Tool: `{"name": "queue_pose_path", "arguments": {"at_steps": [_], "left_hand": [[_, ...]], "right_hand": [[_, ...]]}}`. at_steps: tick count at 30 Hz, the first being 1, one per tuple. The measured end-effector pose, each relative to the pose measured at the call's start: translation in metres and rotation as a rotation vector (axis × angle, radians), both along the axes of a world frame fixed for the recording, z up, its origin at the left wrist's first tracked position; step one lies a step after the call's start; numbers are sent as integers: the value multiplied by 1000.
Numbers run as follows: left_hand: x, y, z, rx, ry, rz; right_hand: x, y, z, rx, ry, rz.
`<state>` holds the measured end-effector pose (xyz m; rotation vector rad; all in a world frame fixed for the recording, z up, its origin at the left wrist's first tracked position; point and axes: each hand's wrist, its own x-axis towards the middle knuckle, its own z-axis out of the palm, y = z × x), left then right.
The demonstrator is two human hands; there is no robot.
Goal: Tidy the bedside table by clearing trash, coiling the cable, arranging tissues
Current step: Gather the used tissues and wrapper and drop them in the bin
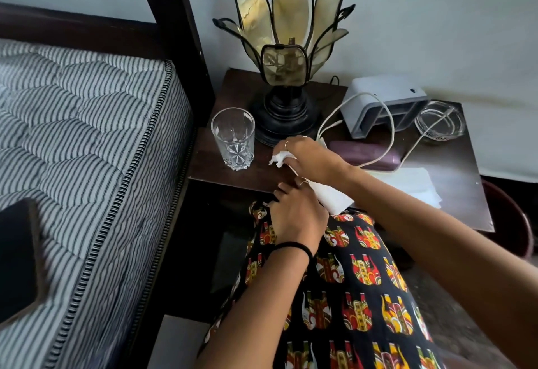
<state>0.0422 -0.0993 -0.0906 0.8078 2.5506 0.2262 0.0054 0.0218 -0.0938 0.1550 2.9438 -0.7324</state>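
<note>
My right hand point(311, 159) is shut on a crumpled white tissue point(278, 159) over the front of the dark wooden bedside table point(221, 165). A white sheet of paper point(334, 200) runs from under that hand down past the table's front edge. My left hand point(295, 214) sits at that edge with bent fingers touching the sheet; whether it grips it is unclear. A white cable point(391, 124) loops loosely behind my right hand and trails toward the ashtray. Flat white tissues point(407, 184) lie at the table's right front.
A cut drinking glass point(233, 138) stands left of my hands, with a petal-shaped lamp point(286, 48) behind. A purple case point(365, 152), a white device point(384, 104) and a glass ashtray point(441, 122) fill the back right. A dark red bin point(512, 217) is right; a striped mattress point(87, 136) left.
</note>
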Motion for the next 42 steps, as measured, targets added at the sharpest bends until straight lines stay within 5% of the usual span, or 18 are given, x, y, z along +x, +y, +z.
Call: {"name": "queue_pose_path", "arguments": {"at_steps": [11, 18, 24, 29, 33, 42], "left_hand": [[13, 5, 8, 90, 45, -11], [38, 20, 14, 124, 123, -106], [60, 35, 19, 105, 142, -172], [76, 50, 19, 110, 173, -259], [89, 62, 16, 77, 153, -303], [105, 81, 8, 54, 129, -366]], "right_hand": [[90, 41, 12, -21, 306, -388], [185, 102, 15, -108, 477, -908], [265, 150, 2, -405, 647, -1520], [320, 161, -14, -879, 699, -1904], [347, 161, -35, -1167, 646, -1921], [362, 179, -70, -1209, 640, -2037]]}}
